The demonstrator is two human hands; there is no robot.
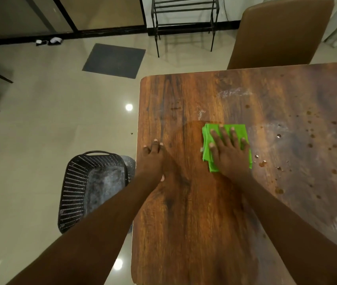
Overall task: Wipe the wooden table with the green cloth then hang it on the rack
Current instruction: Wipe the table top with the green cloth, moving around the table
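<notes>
Both arms outstretched, right hand (230, 155) flat with fingers (224, 135) spread, left hand (153, 159) palm-down, relaxed.

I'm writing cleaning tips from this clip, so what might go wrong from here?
1. The right hand presses flat on a small folded green cloth; the droplets just right of it may smear instead of soaking up.
2. The white residue farther up the wooden table lies beyond the cloth and might be missed.
3. The left hand rests flat near the table's edge and may leave prints there.
</notes>
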